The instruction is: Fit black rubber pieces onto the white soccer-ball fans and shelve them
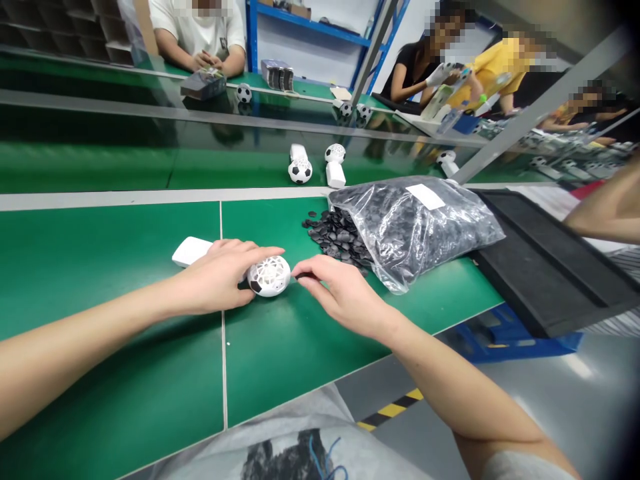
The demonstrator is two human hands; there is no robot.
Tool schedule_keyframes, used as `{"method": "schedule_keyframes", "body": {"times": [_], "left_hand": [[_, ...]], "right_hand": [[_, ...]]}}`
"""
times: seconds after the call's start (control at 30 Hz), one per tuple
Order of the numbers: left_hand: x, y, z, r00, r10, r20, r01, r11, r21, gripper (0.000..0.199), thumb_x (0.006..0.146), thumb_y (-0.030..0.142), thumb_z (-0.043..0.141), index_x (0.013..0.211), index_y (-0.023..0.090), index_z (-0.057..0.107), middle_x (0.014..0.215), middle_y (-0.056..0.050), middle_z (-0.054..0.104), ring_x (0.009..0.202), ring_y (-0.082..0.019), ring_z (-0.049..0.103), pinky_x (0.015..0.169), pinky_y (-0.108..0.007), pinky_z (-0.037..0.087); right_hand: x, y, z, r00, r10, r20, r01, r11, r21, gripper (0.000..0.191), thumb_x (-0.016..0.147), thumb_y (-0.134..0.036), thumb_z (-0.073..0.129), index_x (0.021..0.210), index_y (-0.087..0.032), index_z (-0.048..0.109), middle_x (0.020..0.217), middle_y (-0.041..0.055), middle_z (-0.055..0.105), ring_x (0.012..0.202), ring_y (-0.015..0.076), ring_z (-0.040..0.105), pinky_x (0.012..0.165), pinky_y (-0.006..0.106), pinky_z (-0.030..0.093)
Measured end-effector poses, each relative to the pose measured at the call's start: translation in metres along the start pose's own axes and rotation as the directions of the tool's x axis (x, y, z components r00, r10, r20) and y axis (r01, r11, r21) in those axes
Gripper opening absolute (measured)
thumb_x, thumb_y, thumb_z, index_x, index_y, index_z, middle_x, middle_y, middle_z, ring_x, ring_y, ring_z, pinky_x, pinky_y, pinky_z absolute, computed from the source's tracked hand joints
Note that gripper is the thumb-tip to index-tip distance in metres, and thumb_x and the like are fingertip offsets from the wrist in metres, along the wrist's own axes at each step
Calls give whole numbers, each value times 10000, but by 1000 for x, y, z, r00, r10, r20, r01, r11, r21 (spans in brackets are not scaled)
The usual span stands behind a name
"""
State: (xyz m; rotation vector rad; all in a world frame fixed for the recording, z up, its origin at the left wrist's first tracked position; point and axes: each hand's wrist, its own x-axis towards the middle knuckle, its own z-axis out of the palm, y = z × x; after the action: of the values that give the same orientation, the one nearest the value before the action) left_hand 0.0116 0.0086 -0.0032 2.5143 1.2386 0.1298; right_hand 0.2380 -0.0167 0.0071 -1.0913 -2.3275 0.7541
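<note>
My left hand (225,275) is closed around a small white football-shaped piece (271,276) with an open lattice and a few black patches. Its white block-shaped base (192,252) sticks out to the left, partly behind that hand. Close to the ball's right side, my right hand (334,288) pinches a small black piece (301,275), mostly hidden by the fingers. Beyond the right hand, a heap of flat black pieces (341,235) spills from a clear plastic bag (415,223) with a white label.
Two white football pieces, one (300,167) beside the other (335,160), sit on the dark green belt (225,157) ahead. A black tray (550,267) lies at the right table edge, near another person's arm (607,203). Several people work across the belt; a grey post (530,110) slants at right.
</note>
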Motion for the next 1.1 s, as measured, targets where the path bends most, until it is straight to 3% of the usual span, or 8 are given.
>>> {"method": "schedule_keyframes", "body": {"times": [0.1, 0.23, 0.33, 0.43, 0.67, 0.87, 1.1], "left_hand": [[1, 2, 1, 1000, -9, -8, 9, 1000, -19, 678, 700, 424, 601, 1319, 334, 339, 1135, -40, 547, 1033, -272, 469, 873, -393, 323], [1, 5, 2, 998, -41, -44, 40, 999, -24, 757, 656, 642, 583, 1301, 299, 385, 1123, -63, 558, 1031, -286, 464, 895, -418, 315], [1, 8, 4, 996, -57, -72, 55, 998, -25, 768, 650, 689, 553, 1285, 280, 414, 1107, -69, 569, 1033, -286, 461, 906, -427, 311], [1, 9, 5, 994, -64, -88, 62, 998, -23, 755, 659, 698, 536, 1272, 270, 434, 1102, -71, 579, 1026, -287, 471, 899, -428, 320], [3, 16, 6, 986, -92, -139, 90, 996, -19, 633, 701, 646, 517, 1197, 253, 507, 1081, -57, 606, 1011, -281, 501, 912, -442, 320], [4, 18, 7, 983, -124, -137, 116, 991, -64, 575, 690, 550, 565, 1166, 229, 533, 1070, -59, 606, 1000, -273, 514, 928, -444, 322], [6, 18, 7, 986, -106, -130, 88, 987, -135, 536, 681, 510, 596, 1131, 220, 558, 981, -56, 611, 934, -257, 521, 887, -426, 365]], "right_hand": [[0, -1, 0, 994, 105, -19, -104, 992, 77, 126, 879, -196, 447, 941, -189, 556, 839, 11, 627, 745, 119, 569, 687, 256, 447], [1, -1, 5, 989, 93, -118, -81, 992, 100, 63, 820, -186, 548, 833, -193, 609, 816, 4, 598, 733, 106, 536, 683, 238, 429], [3, 2, 11, 985, 163, -59, -143, 957, 252, 37, 805, -193, 567, 828, -190, 595, 769, -17, 611, 663, 87, 535, 639, 221, 432], [6, 5, 18, 984, 181, -6, -170, 934, 315, 24, 795, -197, 575, 808, -185, 592, 777, -16, 611, 684, 91, 548, 645, 225, 433], [15, 13, 25, 990, 102, -100, -73, 964, 256, 46, 744, -169, 637, 742, -180, 593, 760, -27, 540, 677, 79, 514, 676, 229, 419], [22, 16, 21, 997, 73, -16, -64, 940, 335, 96, 732, -176, 661, 711, -170, 568, 739, -33, 527, 660, 76, 498, 657, 220, 417], [26, 11, 24, 996, 93, 8, -91, 945, 313, 168, 693, -173, 687, 688, -168, 519, 748, -40, 494, 644, 69, 480, 636, 210, 412]]}}
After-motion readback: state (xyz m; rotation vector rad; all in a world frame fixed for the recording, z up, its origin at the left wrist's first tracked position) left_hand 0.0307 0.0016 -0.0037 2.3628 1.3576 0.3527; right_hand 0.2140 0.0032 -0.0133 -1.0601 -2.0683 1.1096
